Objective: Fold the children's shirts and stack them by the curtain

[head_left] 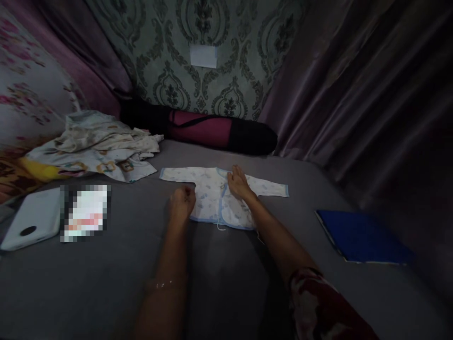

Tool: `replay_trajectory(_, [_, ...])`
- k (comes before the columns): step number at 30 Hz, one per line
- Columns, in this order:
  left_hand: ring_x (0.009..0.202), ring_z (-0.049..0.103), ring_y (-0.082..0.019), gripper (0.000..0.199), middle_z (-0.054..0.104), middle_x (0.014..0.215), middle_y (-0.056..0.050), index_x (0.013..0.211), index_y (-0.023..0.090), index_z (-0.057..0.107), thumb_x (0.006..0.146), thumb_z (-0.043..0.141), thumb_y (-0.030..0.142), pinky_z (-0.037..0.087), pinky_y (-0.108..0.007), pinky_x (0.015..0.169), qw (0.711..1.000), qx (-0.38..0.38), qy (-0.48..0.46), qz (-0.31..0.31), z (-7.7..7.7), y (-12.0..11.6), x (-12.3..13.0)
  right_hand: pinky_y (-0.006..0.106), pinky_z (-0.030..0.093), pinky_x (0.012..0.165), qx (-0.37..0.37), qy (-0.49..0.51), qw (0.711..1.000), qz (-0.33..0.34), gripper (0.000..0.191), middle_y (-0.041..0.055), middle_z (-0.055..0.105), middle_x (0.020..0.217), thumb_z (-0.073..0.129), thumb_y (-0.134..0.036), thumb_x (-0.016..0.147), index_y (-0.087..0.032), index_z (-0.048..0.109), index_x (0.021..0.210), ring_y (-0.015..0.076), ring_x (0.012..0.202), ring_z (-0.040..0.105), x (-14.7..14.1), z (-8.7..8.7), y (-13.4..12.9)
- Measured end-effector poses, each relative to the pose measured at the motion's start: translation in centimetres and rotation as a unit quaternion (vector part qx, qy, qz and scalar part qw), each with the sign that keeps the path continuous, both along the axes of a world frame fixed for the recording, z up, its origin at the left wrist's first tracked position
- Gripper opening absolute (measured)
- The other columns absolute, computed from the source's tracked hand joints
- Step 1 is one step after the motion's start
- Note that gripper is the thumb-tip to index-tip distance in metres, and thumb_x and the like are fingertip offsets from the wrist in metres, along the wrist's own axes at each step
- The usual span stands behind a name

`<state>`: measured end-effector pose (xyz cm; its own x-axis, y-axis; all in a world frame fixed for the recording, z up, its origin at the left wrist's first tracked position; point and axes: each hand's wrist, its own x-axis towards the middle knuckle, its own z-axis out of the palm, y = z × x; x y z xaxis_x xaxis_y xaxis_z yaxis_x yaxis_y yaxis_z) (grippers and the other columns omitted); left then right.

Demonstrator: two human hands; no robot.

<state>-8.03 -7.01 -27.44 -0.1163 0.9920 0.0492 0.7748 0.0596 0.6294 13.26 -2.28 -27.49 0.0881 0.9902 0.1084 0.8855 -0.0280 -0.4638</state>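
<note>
A small white baby shirt (208,198) with blue trim lies spread flat in front of me, its sleeves stretched to both sides and its tie strings loose at the hem. My right hand (239,183) rests on the upper right of the shirt front, fingers extended and pointing away from me. At the shirt's left side edge, below the left sleeve, is my left hand (182,203), its fingers curled. Whether those fingers pinch the cloth is hard to see in the dim light.
Crumpled clothes (109,146) are heaped at the back left. A pale box-shaped device (35,219) and a blurred-out item (87,212) lie at the left. A blue folder (361,236) lies at the right. Along the wall runs a black and maroon roll bag (201,130).
</note>
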Motion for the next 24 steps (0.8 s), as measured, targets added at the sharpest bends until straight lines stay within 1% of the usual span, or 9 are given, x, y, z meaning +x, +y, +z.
replay_trajectory(2, [0.089, 0.066, -0.022, 0.021, 0.071, 0.09, -0.008, 0.092, 0.017, 0.065, 0.088, 0.048, 0.03, 0.046, -0.028, 0.074, 1.0, 0.023, -0.007, -0.006, 0.3, -0.3, 0.5, 0.041, 0.01, 0.118, -0.048, -0.022, 0.998, -0.024, 0.067, 0.0182, 0.018, 0.158, 0.018, -0.042, 0.099, 0.0, 0.022, 0.15, 0.0263, 0.147, 0.01, 0.8, -0.7, -1.6])
replay_trajectory(4, [0.09, 0.065, -0.021, 0.021, 0.07, 0.092, -0.008, 0.095, 0.017, 0.065, 0.088, 0.05, 0.03, 0.045, -0.028, 0.075, 0.999, 0.035, -0.014, -0.019, 0.4, -0.6, 1.0, 0.043, 0.006, 0.118, -0.083, -0.046, 0.995, -0.027, 0.07, 0.0182, 0.014, 0.159, 0.017, -0.047, 0.099, 0.001, 0.02, 0.15, 0.0279, 0.147, 0.007, 0.6, -1.7, -2.7])
replay_trajectory(7, [0.088, 0.065, -0.02, 0.02, 0.07, 0.091, -0.008, 0.094, 0.017, 0.065, 0.088, 0.05, 0.029, 0.045, -0.027, 0.074, 0.998, 0.029, -0.024, -0.044, 0.4, -0.8, 1.1, 0.045, 0.002, 0.117, -0.074, -0.093, 0.992, -0.038, 0.071, 0.0164, 0.014, 0.159, 0.018, -0.05, 0.099, -0.001, 0.021, 0.151, 0.0282, 0.147, 0.007, -0.3, -3.1, -3.3])
replay_trajectory(10, [0.087, 0.065, -0.02, 0.019, 0.07, 0.089, -0.007, 0.094, 0.017, 0.065, 0.088, 0.05, 0.027, 0.046, -0.027, 0.075, 0.998, 0.032, -0.025, -0.053, 0.3, -0.8, 0.8, 0.045, 0.003, 0.117, -0.049, -0.115, 0.991, -0.045, 0.069, 0.0158, 0.017, 0.159, 0.019, -0.05, 0.099, -0.003, 0.024, 0.15, 0.0277, 0.146, 0.01, -0.9, -3.6, -3.2])
replay_trajectory(13, [0.088, 0.065, -0.021, 0.018, 0.07, 0.089, -0.007, 0.093, 0.019, 0.065, 0.087, 0.05, 0.027, 0.046, -0.028, 0.076, 0.998, 0.042, -0.015, -0.046, 0.2, -0.6, 0.8, 0.045, 0.003, 0.117, -0.05, -0.11, 0.992, -0.041, 0.068, 0.016, 0.018, 0.158, 0.018, -0.048, 0.099, -0.003, 0.025, 0.15, 0.0271, 0.146, 0.01, -0.7, -3.0, -3.1])
replay_trajectory(16, [0.086, 0.065, -0.021, 0.017, 0.069, 0.087, -0.007, 0.09, 0.019, 0.064, 0.087, 0.049, 0.025, 0.047, -0.029, 0.076, 0.997, 0.052, -0.004, -0.058, 0.2, -0.6, 1.3, 0.044, 0.004, 0.117, -0.082, -0.086, 0.993, -0.022, 0.067, 0.015, 0.015, 0.159, 0.015, -0.046, 0.1, -0.004, 0.02, 0.151, 0.0256, 0.147, 0.008, -0.4, -1.8, -4.0])
replay_trajectory(18, [0.085, 0.064, -0.021, 0.017, 0.069, 0.088, -0.007, 0.089, 0.018, 0.064, 0.086, 0.048, 0.023, 0.047, -0.03, 0.078, 0.993, 0.07, 0.0, -0.09, 0.1, -0.9, 1.9, 0.045, 0.003, 0.117, -0.087, -0.083, 0.993, -0.016, 0.067, 0.015, 0.011, 0.16, 0.016, -0.045, 0.1, -0.004, 0.017, 0.152, 0.0258, 0.147, 0.005, -0.6, -1.1, -5.5])
replay_trajectory(20, [0.088, 0.063, -0.021, 0.018, 0.069, 0.09, -0.008, 0.092, 0.018, 0.063, 0.087, 0.047, 0.022, 0.048, -0.032, 0.082, 0.986, 0.101, 0.003, -0.132, -0.1, -1.3, 2.7, 0.048, 0.001, 0.117, -0.079, -0.095, 0.992, -0.009, 0.067, 0.015, 0.008, 0.16, 0.019, -0.046, 0.099, -0.005, 0.017, 0.152, 0.0274, 0.148, 0.002, -1.0, -0.6, -7.7])
replay_trajectory(24, [0.104, 0.059, -0.023, 0.024, 0.067, 0.105, -0.01, 0.103, 0.017, 0.061, 0.087, 0.043, 0.017, 0.045, -0.036, 0.094, 0.964, 0.158, 0.008, -0.215, -0.9, -2.4, 4.4, 0.053, 0.002, 0.116, -0.09, -0.101, 0.99, 0.026, 0.064, 0.0128, 0.009, 0.161, 0.02, -0.047, 0.099, -0.012, 0.021, 0.153, 0.0298, 0.147, 0.002, -2.1, -0.9, -11.6])
